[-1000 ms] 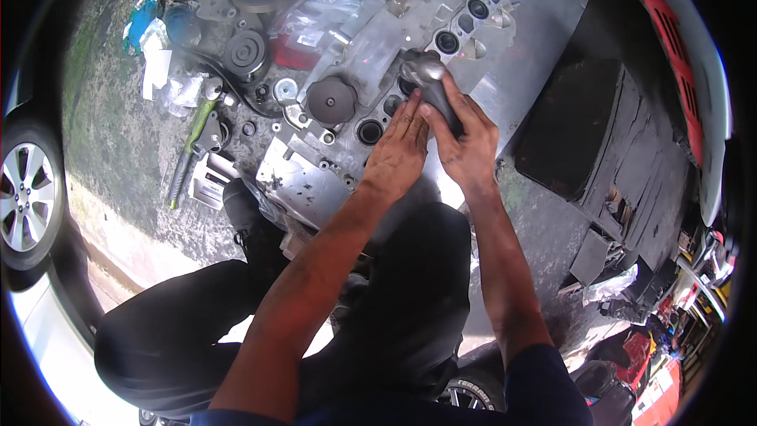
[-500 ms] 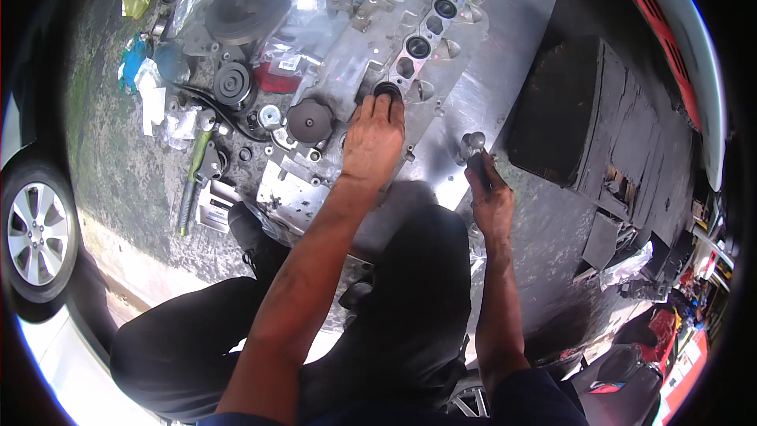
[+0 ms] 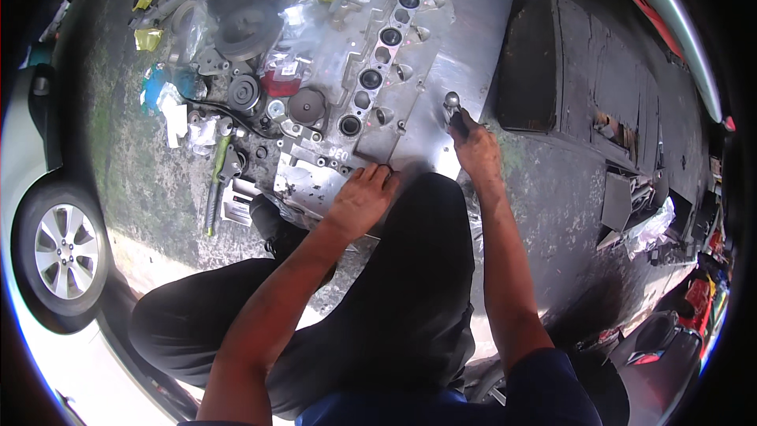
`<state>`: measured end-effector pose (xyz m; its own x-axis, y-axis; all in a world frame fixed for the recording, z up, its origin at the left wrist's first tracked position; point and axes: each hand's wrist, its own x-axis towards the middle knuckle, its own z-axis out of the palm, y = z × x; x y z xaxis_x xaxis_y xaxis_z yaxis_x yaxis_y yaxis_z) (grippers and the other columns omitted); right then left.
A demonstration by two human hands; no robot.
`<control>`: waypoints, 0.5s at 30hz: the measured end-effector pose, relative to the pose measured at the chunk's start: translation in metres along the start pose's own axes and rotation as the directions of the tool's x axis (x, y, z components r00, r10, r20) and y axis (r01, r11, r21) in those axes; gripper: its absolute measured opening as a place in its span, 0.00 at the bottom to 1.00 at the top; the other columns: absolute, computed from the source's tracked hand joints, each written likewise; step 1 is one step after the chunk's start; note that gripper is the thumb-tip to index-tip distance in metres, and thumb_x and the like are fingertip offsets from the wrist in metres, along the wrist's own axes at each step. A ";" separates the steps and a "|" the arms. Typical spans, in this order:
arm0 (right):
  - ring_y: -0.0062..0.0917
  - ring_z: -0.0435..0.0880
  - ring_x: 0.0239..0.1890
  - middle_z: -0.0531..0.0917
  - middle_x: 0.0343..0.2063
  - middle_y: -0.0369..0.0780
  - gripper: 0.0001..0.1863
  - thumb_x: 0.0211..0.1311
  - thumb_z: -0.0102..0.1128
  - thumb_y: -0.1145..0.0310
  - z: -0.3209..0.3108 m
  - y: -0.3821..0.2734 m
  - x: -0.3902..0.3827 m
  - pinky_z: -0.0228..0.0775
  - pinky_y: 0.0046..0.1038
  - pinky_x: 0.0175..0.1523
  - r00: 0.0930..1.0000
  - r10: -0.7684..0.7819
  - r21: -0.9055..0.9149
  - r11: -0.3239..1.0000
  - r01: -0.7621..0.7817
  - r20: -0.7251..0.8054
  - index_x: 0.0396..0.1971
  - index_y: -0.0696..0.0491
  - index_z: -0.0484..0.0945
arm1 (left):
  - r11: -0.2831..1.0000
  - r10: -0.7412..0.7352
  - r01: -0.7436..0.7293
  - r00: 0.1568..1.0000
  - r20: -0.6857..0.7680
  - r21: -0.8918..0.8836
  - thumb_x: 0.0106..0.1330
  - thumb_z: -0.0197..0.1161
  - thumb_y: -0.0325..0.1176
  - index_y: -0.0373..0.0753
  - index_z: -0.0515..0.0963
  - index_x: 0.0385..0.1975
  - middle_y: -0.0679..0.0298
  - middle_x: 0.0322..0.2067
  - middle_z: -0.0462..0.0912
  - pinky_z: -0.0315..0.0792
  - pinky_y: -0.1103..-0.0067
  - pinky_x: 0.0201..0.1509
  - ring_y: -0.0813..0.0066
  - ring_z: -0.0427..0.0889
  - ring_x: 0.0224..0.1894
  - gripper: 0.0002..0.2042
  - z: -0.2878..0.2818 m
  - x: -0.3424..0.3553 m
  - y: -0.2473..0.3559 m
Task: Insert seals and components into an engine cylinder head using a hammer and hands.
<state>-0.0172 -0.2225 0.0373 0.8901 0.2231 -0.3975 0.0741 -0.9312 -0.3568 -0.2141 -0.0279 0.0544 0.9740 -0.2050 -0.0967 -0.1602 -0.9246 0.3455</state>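
Note:
My left hand (image 3: 363, 196) is curled over the near edge of a cast metal engine cover (image 3: 339, 47), its fingertips pinching a small dark ring (image 3: 383, 167), partly hidden. My right hand (image 3: 478, 150) grips a dark tool with a rounded silver head (image 3: 452, 100), to the right of the cover, over the metal sheet (image 3: 465, 47). A row of round bores with dark rings (image 3: 371, 77) runs along the cover, alternating with smaller ports.
Pulleys (image 3: 244, 93), plastic bags (image 3: 297, 20), small parts and a green-handled tool (image 3: 217, 189) lie at left. A car wheel (image 3: 63, 248) stands far left. Torn dark boards (image 3: 599, 87) lie at right. My black-trousered knees (image 3: 418, 229) are below my hands.
Both hands separated: the left moved from the bores toward me to the cover's near edge, and the right carried the tool rightward, then slightly upward in view. The camera view has also shifted.

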 end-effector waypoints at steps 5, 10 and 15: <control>0.51 0.86 0.56 0.88 0.50 0.51 0.26 0.70 0.63 0.55 -0.005 -0.020 -0.006 0.77 0.48 0.63 0.999 -0.049 -0.017 0.999 0.049 -0.006 0.66 0.45 0.78 | 0.996 -0.070 0.053 0.971 0.227 0.078 0.63 0.64 0.26 0.38 0.78 0.58 0.53 0.58 0.80 0.73 0.62 0.69 0.53 0.78 0.65 0.21 -0.046 -0.048 -0.056; 0.50 0.86 0.56 0.88 0.50 0.50 0.23 0.70 0.62 0.56 0.002 -0.003 -0.008 0.77 0.47 0.63 0.998 -0.014 0.020 1.000 0.015 -0.068 0.62 0.46 0.80 | 0.904 -0.425 0.376 0.838 0.341 0.202 0.63 0.60 0.24 0.39 0.83 0.50 0.46 0.53 0.85 0.77 0.60 0.63 0.46 0.83 0.60 0.16 -0.115 -0.078 -0.115; 0.50 0.86 0.56 0.88 0.50 0.49 0.23 0.70 0.62 0.56 0.002 -0.007 -0.004 0.77 0.47 0.63 0.996 -0.076 -0.016 0.997 0.076 -0.044 0.62 0.45 0.80 | 0.722 -0.690 0.667 0.672 0.270 0.184 0.64 0.61 0.27 0.40 0.86 0.47 0.45 0.50 0.88 0.79 0.58 0.60 0.45 0.86 0.55 0.13 -0.099 -0.149 -0.174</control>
<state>-0.0227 -0.2161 0.0397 0.9009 0.2805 -0.3312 0.1485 -0.9163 -0.3719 -0.3153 0.1958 0.1012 0.7215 0.4138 -0.5552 0.5049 -0.8631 0.0128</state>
